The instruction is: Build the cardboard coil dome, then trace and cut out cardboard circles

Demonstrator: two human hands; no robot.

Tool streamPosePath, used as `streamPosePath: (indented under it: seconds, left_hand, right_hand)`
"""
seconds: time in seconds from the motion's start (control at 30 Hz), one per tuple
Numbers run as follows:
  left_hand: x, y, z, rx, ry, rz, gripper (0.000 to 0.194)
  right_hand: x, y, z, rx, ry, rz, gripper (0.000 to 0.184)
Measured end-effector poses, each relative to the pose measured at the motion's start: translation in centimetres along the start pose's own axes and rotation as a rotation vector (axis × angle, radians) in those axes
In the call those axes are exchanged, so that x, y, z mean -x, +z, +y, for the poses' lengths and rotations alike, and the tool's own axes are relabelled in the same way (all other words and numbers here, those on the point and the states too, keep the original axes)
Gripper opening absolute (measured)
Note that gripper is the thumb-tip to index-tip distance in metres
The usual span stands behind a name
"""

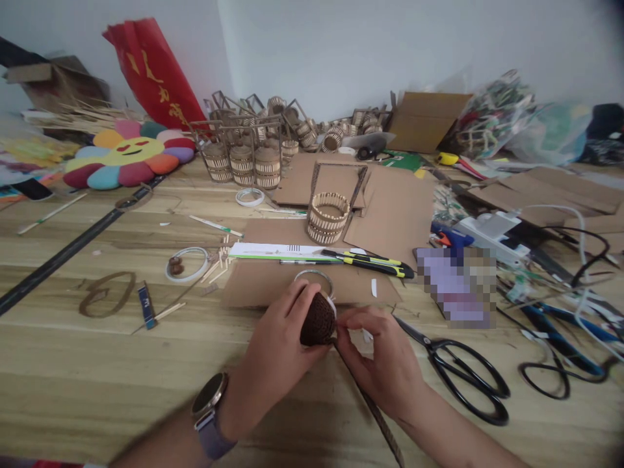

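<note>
My left hand (287, 325), with a watch on its wrist, is wrapped round a small dark brown coiled piece (319, 320). A brown braided cord (373, 406) runs from the lower edge of this piece down toward the front of the table. My right hand (377, 351) pinches at the piece's right edge, where the cord meets it; its thumb and fingertips are close together on the cord. Just behind the hands, a roll of white tape (314, 281) lies partly hidden on cardboard. Farther back stands a small slatted bucket (328, 218) with a tall square handle.
Black scissors (468, 374) lie right of my right hand. Behind the hands are a yellow-black utility knife (375, 262) and a white strip (277, 250). A blue glue gun (453, 236), a power strip (494, 237) and cables crowd the right. Several finished buckets (242, 166) stand at the back.
</note>
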State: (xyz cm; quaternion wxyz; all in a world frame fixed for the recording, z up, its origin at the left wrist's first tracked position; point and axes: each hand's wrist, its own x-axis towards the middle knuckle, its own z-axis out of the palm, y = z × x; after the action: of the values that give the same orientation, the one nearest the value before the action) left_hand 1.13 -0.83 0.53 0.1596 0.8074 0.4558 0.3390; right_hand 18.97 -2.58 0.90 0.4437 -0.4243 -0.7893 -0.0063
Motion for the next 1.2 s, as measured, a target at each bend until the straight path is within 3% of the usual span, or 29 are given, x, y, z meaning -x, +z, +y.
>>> streamPosePath:
  seconds: [0.17,0.4,0.63,0.7,0.83,0.97,1.13,1.2]
  left_hand:
    - [0.0,0.1,0.2,0.002,-0.002,-0.018,0.068]
    - [0.1,-0.4,-0.4,0.016,0.017,-0.068,0.075]
    - [-0.3,-1.3,-0.5,0.112,-0.020,-0.039,0.073]
    - [-0.3,-1.4,-0.5,0.116,-0.034,-0.043,0.071]
    - [-0.3,-1.3,-0.5,0.144,-0.065,-0.067,0.073]
    - [-0.4,-1.3,-0.2,0.176,-0.021,-0.097,0.074]
    - [-0.4,-1.4,0.1,0.192,0.025,-0.145,0.073]
    - [-0.4,-1.5,0.0,0.185,0.015,-0.145,0.075]
  right_hand:
    - [-0.3,0.0,-0.2,0.015,-0.008,0.016,0.023]
    - [-1.2,-1.5,1.8,0.082,0.141,0.045,0.016]
    - [-1.6,-1.6,4.2,0.167,0.075,-0.208,0.018]
    - [-1.6,-1.6,3.9,0.091,0.027,-0.214,0.012]
    - [-2.0,-1.8,2.9,-0.143,-0.031,-0.168,0.019]
    - [-2.1,-2.1,2.2,-0.247,-0.088,-0.164,0.015]
    - [-2.2,-2.5,2.6,-0.132,0.159,-0.058,0.012]
    - [-2.2,-2.5,3.2,-0.097,0.220,-0.092,0.011]
